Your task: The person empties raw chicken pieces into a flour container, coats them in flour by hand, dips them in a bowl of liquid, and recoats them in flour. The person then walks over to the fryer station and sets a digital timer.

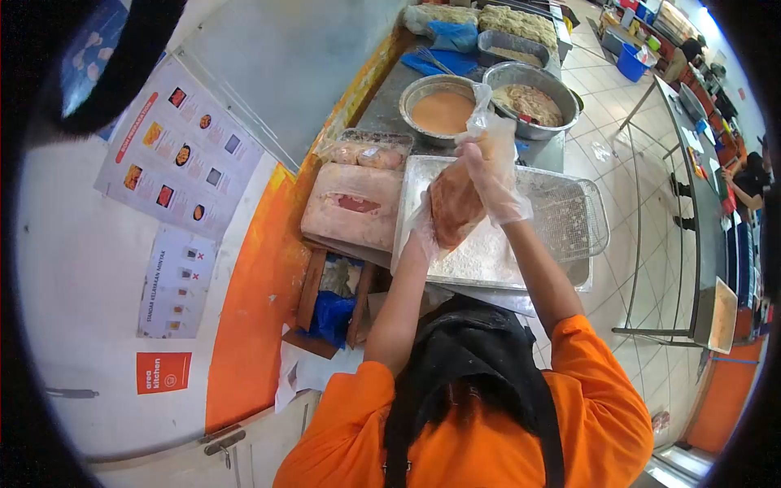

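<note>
A clear plastic bag [457, 207] with reddish-brown contents hangs tilted over a metal tray [400, 236] of white flour [480, 264]. My right hand [494, 183], in a clear plastic glove, is closed round the bag's upper right side. Lower on its left side, my left hand [423, 232], also gloved, presses against the bag with its fingers partly hidden. A wire basket [582, 215] lies on the right part of the tray.
Behind the tray are a bowl of orange liquid [442, 112] and a round pan of wet contents [533, 106]. At the left are a pinkish box [350, 207] and a packed container [370, 154]. Far right, a person [748, 183] stands by a metal table [691, 203].
</note>
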{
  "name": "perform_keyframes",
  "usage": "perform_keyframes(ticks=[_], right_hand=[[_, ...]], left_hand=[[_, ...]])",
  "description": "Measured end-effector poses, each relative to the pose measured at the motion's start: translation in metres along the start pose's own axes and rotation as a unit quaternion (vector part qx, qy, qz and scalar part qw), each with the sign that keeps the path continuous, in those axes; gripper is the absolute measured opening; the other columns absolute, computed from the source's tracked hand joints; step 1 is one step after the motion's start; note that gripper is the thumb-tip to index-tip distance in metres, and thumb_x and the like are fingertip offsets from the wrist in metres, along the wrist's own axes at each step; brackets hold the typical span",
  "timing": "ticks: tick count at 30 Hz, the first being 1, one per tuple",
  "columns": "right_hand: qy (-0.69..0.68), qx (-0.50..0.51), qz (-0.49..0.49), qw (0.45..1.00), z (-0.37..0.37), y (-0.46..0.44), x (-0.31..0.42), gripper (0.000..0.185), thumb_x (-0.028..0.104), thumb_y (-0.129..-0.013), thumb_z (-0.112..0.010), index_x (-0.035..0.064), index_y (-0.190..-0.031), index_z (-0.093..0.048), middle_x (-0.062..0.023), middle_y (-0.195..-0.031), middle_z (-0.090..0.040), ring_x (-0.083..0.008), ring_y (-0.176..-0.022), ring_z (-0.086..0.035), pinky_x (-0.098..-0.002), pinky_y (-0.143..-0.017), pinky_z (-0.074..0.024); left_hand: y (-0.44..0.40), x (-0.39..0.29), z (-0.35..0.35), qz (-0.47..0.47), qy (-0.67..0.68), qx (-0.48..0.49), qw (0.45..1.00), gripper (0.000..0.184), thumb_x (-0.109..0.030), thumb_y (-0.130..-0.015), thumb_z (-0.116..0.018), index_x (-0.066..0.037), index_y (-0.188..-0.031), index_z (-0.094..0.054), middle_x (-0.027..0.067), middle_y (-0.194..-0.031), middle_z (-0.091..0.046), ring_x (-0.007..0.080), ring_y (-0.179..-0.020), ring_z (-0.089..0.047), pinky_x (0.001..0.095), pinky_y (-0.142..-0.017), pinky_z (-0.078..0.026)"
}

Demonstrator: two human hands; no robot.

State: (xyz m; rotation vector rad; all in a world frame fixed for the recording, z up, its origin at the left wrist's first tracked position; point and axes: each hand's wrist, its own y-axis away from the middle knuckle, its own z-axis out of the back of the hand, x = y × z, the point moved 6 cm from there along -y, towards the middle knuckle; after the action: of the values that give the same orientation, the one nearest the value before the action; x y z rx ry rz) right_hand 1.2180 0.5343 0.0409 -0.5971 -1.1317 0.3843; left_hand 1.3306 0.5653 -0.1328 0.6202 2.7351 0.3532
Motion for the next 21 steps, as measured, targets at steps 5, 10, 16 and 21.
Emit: perform_keyframes(ticks=[5, 10, 16, 21], right_hand=[[-0.06, -0.087, -0.144, 0.984, 0.021, 0.039, -0.053, 0.036, 0.03, -0.093, -0.044, 0.0022, -0.109, -0.061, -0.0119, -0.104, -0.062, -0.0271, -0.097, -0.055, -0.0369, -0.093, -0.0376], [-0.07, -0.225, -0.287, 0.929, 0.039, 0.098, -0.125, 0.029, 0.026, -0.091, -0.049, 0.0027, -0.096, -0.065, -0.0077, -0.09, -0.063, -0.0202, -0.089, -0.057, -0.0358, -0.081, -0.0443], [-0.177, -0.078, -0.388, 0.901, 0.0, 0.192, -0.233, 0.044, 0.041, -0.095, -0.045, 0.0065, -0.121, -0.051, -0.0072, -0.114, -0.056, -0.0202, -0.104, -0.053, -0.0352, -0.092, -0.0404], [-0.555, -0.099, -0.446, 0.695, 0.003, 0.186, -0.21, 0.059, 0.047, -0.094, -0.046, 0.0095, -0.138, -0.039, -0.0036, -0.135, -0.047, -0.0201, -0.121, -0.046, -0.0335, -0.105, -0.0341]], left_hand=[[-0.032, -0.007, 0.054, -0.115, -0.198, -0.154, 0.961, 0.041, -0.039, -0.098, -0.037, -0.01, -0.121, -0.055, 0.0103, -0.11, -0.062, 0.0286, -0.096, -0.061, 0.0407, -0.086, -0.049], [0.036, -0.045, -0.06, -0.261, -0.76, -0.286, 0.522, 0.026, -0.024, -0.095, -0.044, -0.007, -0.104, -0.061, 0.023, -0.081, -0.063, 0.0353, -0.078, -0.063, 0.0427, -0.064, -0.05], [0.01, -0.002, -0.116, -0.313, -0.826, -0.083, 0.462, 0.022, -0.023, -0.089, -0.057, -0.003, -0.099, -0.062, 0.0189, -0.074, -0.063, 0.0293, -0.069, -0.063, 0.0365, -0.057, -0.046], [-0.009, 0.006, -0.127, -0.321, -0.779, 0.042, 0.536, 0.025, -0.024, -0.087, -0.054, -0.008, -0.105, -0.06, 0.0167, -0.072, -0.064, 0.0295, -0.064, -0.065, 0.0383, -0.055, -0.047]])
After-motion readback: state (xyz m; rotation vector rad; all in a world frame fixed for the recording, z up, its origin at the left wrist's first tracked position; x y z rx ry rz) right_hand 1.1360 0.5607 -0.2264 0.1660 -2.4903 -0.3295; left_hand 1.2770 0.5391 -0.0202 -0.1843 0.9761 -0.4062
